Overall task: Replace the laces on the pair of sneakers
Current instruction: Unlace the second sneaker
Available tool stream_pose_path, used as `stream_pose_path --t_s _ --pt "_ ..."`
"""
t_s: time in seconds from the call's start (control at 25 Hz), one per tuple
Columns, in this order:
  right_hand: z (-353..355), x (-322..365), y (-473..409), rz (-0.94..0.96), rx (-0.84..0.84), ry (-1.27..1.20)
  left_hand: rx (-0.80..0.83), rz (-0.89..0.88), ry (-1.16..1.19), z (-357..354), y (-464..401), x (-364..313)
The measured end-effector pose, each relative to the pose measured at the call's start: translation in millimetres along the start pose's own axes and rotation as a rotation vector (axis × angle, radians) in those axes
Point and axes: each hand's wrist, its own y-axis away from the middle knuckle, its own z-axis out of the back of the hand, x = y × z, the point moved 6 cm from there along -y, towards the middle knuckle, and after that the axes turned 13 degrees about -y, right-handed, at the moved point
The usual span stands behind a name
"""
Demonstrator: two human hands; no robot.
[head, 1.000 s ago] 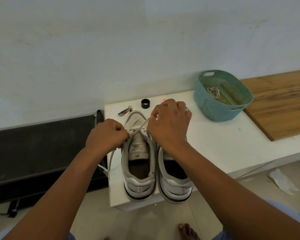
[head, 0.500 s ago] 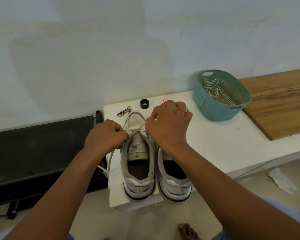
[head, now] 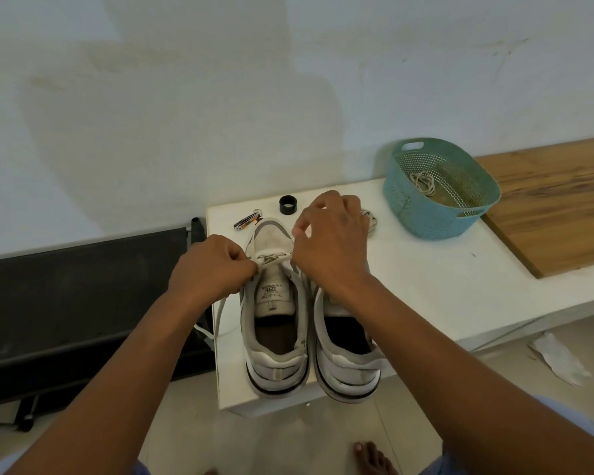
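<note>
Two white and grey sneakers stand side by side on a white table (head: 426, 289), heels toward me. The left sneaker (head: 275, 323) has a white lace (head: 273, 260) crossing its lowest eyelets near the toe. My left hand (head: 213, 269) pinches one end of that lace at the shoe's left side; the loose rest trails down past the table's left edge. My right hand (head: 330, 241) hovers over the toe of the right sneaker (head: 347, 358), fingers curled and pinching the lace's other end. That shoe's front is hidden by my hand.
A teal perforated basket (head: 439, 214) with a coiled lace inside sits at the back right. A black ring (head: 287, 204) and a nail clipper (head: 246, 221) lie behind the shoes. A wooden board (head: 556, 200) lies to the right, a black bench (head: 83, 296) to the left.
My right hand has lifted slightly and drawn the lace tighter across the left sneaker's eyelets. My left hand stays at the shoe's left side.
</note>
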Motion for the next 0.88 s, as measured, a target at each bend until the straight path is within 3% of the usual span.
stream_pose_path --t_s 0.12,0.2,0.48,0.88 --pt "-22 12 13 0.115 0.271 -0.011 -0.021 -0.006 0.009 -2 -2 0" --pt "-34 19 22 0.178 0.345 0.073 -0.067 0.0 -0.026 -1 -3 3" --pt "-30 17 20 0.146 0.308 0.047 -0.087 -0.016 -0.169 -1 -2 4" --pt "-29 20 20 0.144 0.324 0.066 -0.121 0.068 -0.004 1 0 0"
